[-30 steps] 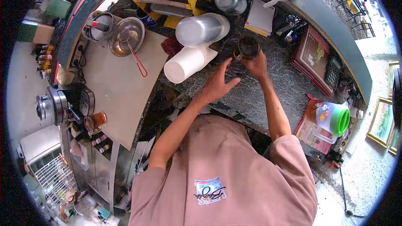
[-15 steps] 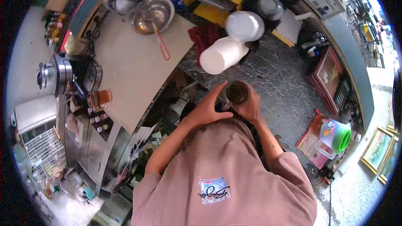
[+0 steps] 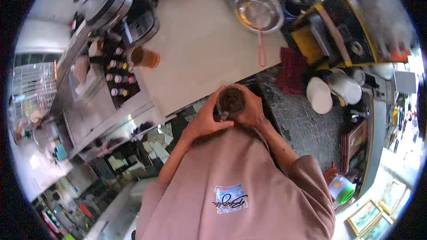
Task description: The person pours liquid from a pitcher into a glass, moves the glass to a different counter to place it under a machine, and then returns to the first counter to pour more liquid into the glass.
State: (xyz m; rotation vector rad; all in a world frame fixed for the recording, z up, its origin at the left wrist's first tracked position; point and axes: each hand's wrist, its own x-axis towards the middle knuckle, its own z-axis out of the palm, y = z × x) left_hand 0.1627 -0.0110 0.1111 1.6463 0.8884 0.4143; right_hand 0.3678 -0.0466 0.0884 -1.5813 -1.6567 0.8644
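Note:
I hold a clear glass mug (image 3: 231,101) with dark contents close to my chest, above the edge of a pale countertop (image 3: 195,53). My right hand (image 3: 254,111) wraps its right side. My left hand (image 3: 205,116) cups its left side, where a small handle shows near the fingers. Both hands touch the mug.
A metal strainer (image 3: 259,14) with a red handle lies on the pale counter. A glass of brown liquid (image 3: 144,57) stands at its left edge. White cup stacks (image 3: 319,94) lie on the dark marbled counter (image 3: 307,124), near a red cloth (image 3: 291,76) and a yellow machine (image 3: 333,35).
The mug came from the far dark counter toward my body, both hands closing on it. My view swung left, so the pale counter now lies ahead.

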